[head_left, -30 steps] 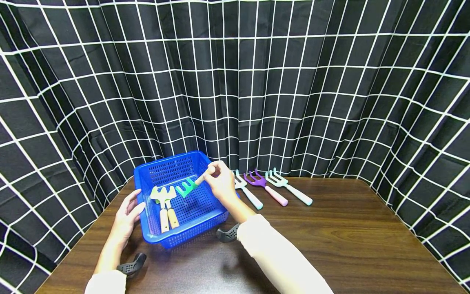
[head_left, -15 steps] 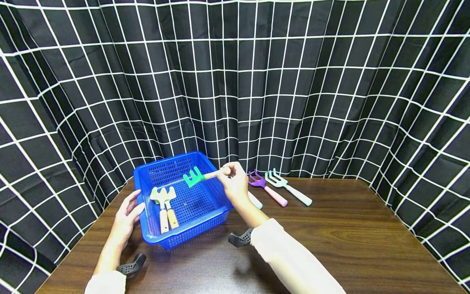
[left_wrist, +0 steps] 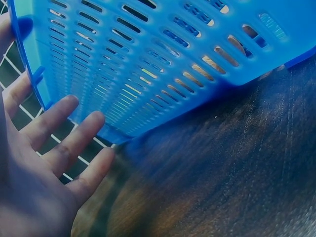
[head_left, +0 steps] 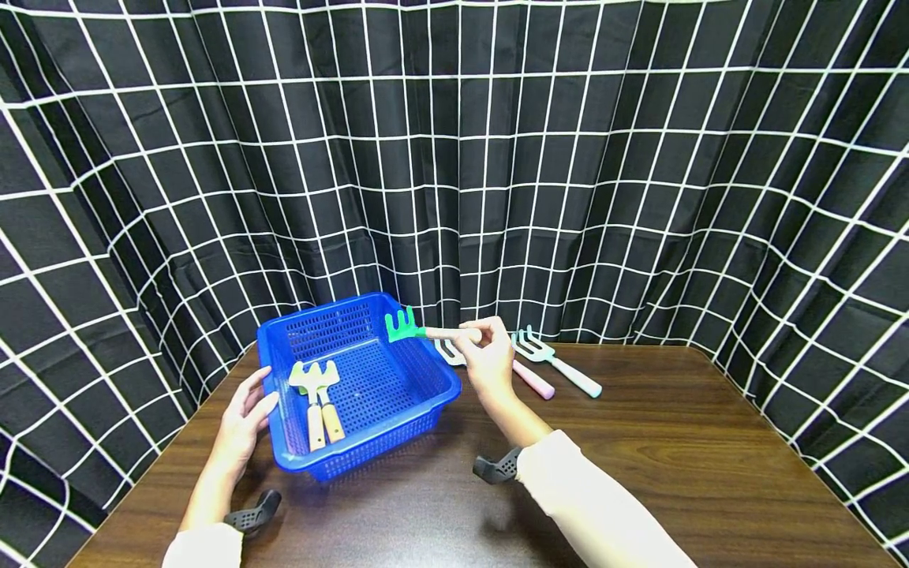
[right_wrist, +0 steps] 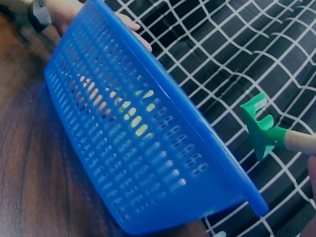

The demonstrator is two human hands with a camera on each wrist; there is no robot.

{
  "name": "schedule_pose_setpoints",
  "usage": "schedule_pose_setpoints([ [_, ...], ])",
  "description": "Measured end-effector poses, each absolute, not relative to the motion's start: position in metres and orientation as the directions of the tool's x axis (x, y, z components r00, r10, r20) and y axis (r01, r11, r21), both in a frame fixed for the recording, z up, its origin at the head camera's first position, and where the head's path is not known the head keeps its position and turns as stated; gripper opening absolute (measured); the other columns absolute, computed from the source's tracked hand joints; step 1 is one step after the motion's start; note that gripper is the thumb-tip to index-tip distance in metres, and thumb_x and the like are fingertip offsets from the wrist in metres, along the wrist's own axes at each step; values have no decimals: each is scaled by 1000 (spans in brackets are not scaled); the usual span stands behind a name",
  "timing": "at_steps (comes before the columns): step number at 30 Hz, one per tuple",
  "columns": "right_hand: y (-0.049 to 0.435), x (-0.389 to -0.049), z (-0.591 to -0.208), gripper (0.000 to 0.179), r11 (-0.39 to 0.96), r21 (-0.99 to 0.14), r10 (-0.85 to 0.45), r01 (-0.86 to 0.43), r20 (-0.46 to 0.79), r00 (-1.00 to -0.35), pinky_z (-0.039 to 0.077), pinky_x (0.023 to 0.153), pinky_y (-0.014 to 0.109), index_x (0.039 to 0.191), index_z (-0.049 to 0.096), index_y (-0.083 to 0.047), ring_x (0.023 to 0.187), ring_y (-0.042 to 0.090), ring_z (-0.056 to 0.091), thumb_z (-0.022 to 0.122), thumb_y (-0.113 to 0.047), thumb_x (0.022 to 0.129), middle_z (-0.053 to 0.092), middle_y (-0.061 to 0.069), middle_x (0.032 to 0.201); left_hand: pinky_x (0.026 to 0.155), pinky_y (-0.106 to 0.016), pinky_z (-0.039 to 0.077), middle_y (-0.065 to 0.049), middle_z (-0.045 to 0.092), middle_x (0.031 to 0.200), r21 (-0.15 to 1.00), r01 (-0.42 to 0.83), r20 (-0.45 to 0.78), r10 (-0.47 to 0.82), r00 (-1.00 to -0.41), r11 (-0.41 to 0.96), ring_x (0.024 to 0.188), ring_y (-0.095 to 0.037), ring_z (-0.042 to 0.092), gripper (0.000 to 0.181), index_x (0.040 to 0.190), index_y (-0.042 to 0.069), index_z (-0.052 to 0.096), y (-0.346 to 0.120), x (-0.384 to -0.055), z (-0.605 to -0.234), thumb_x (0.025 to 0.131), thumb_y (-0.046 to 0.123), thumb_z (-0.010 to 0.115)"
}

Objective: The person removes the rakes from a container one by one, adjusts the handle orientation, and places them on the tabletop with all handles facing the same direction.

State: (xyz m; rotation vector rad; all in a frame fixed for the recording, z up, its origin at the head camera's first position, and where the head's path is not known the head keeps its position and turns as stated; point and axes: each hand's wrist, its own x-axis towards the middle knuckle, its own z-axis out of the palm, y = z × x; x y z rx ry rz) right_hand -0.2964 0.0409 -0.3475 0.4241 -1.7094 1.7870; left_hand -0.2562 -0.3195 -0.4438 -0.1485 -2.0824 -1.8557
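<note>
My right hand (head_left: 490,363) pinches the end of the wooden handle of a small green-headed hand rake (head_left: 403,324). The rake is held level in the air by the right rim of a blue plastic basket (head_left: 383,451), its tines pointing left. In the right wrist view the green rake head (right_wrist: 259,129) shows at the right, apart from the basket. My left hand (head_left: 240,426) holds the basket's left rim between thumb and fingers; in the left wrist view several fingers (left_wrist: 81,133) spread along its outside. Inside the basket lie two pale-headed, wooden-handled tools (head_left: 316,402), partly overlapping.
To the right of the basket, a mint rake (head_left: 578,377) and a pink-handled rake (head_left: 536,381), its head hidden by my hand, lie on the wooden table (head_left: 675,442). A pale rake head (head_left: 449,353) shows behind the held handle. A black gridded curtain (head_left: 568,197) surrounds the table.
My right hand has lifted the green rake out over the basket's right rim and moved right, turning its handle closer to level. My left hand and the basket have stayed put.
</note>
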Motion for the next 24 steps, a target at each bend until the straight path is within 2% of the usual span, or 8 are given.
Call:
schedule_pose_setpoints([
  [7,59,-298,-346,24,-7,-766,251,-643,621,-743,45,65,13,95,54,19,71,5,56,68,15,76,62,35,94,78,-22,48,12,56,116,941,301,323,-152,-934,152,99,0,59,52,148,5,32,-320,-257,-445,101,17,52],
  [16,84,-299,-351,21,46,-785,302,-618,601,-741,41,61,13,95,55,20,73,8,54,65,15,77,61,36,93,78,-21,48,11,57,116,940,311,331,-149,-932,142,98,0,59,52,148,5,33,-320,-257,-447,101,17,52],
  [24,106,-300,-359,20,103,-825,351,-555,552,-756,44,53,13,96,56,16,68,6,53,64,11,79,63,25,92,77,-20,49,10,56,118,936,327,344,-142,-928,129,99,-2,60,52,147,2,32,-320,-257,-447,101,17,52],
])
